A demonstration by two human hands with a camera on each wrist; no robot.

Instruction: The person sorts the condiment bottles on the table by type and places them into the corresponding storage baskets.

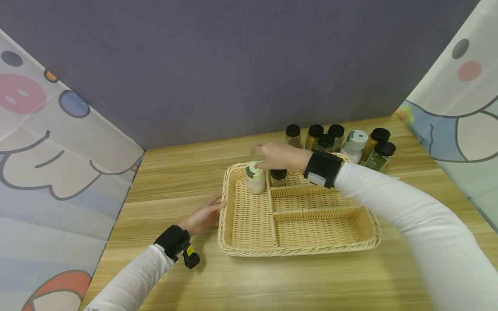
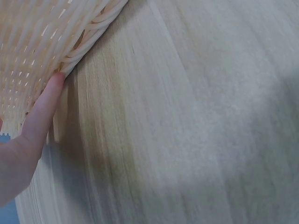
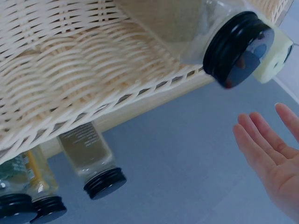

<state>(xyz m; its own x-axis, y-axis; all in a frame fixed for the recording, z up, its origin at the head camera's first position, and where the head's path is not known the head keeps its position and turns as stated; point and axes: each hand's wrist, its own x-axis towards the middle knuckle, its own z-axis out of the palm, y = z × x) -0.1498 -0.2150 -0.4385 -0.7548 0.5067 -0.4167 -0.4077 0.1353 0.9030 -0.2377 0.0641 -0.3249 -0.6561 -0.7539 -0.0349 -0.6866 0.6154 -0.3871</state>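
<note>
A woven basket [image 1: 297, 250] with compartments stands on the table. My left hand [image 1: 202, 218] touches its left side; in the left wrist view a straight finger [image 2: 44, 105] reaches up under the braided rim. Inside the left compartment, near the back, a white bottle [image 1: 255, 183] with a pale green lid stands upright. Just above and right of that bottle is my right hand [image 1: 278, 155], its fingers extended and holding nothing. The right wrist view shows this hand apart from the lid [image 3: 271, 60]. A black-lidded jar [image 1: 278, 177] stands in the neighbouring back compartment, partly under my hand.
Behind the basket stand several black-lidded spice jars [image 1: 314, 137] and a white bottle [image 1: 355, 144] with a pale lid. A green-filled jar [image 1: 379, 157] is at the right end of this group. A dark grey panel [image 1: 233, 73] rises along the table's back edge.
</note>
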